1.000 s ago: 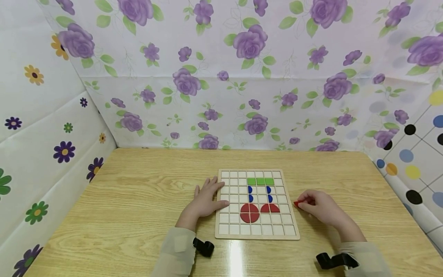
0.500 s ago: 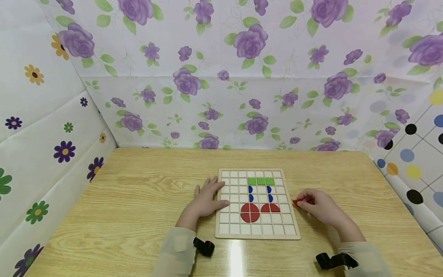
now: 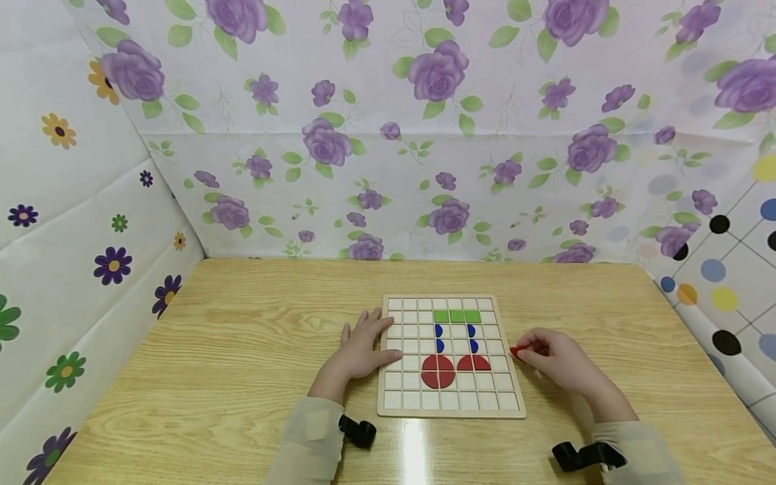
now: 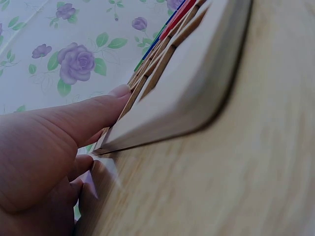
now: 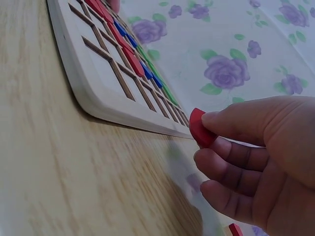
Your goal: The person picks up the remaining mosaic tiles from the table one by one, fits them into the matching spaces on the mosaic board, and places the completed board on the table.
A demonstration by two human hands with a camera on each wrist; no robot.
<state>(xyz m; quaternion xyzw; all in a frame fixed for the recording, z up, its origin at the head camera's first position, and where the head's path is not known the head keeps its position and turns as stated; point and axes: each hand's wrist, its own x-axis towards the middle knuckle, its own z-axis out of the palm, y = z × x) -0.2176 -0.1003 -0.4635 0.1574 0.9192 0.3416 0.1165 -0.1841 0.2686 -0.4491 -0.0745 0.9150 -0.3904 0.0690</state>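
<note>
My left hand (image 3: 359,350) lies flat on the light wooden table (image 3: 254,350) with its fingers straight and spread, the tips resting against the left rim of the pale wooden grid board with square cells (image 3: 450,404); I judge that this steadies the board so it will not slide. The left wrist view shows one fingertip (image 4: 118,93) touching the board's edge

My right hand (image 3: 558,364) sits just beside the board's right rim, thumb and forefinger pinching a small red curved wooden piece (image 3: 516,351), the other fingers curled loosely beneath. From the right wrist the red piece (image 5: 198,129) is held clear of the table, apart from the board and near its edge

In the cells lie three green square tiles (image 3: 457,316) in a row, four small blue half-round pieces (image 3: 455,339) in two columns under them, a full red disc (image 3: 437,372) and, to its right, a red half disc (image 3: 473,364) with the cells below it bare. The piece I hold matches that red, which seems to be why I keep it close on this side
</note>
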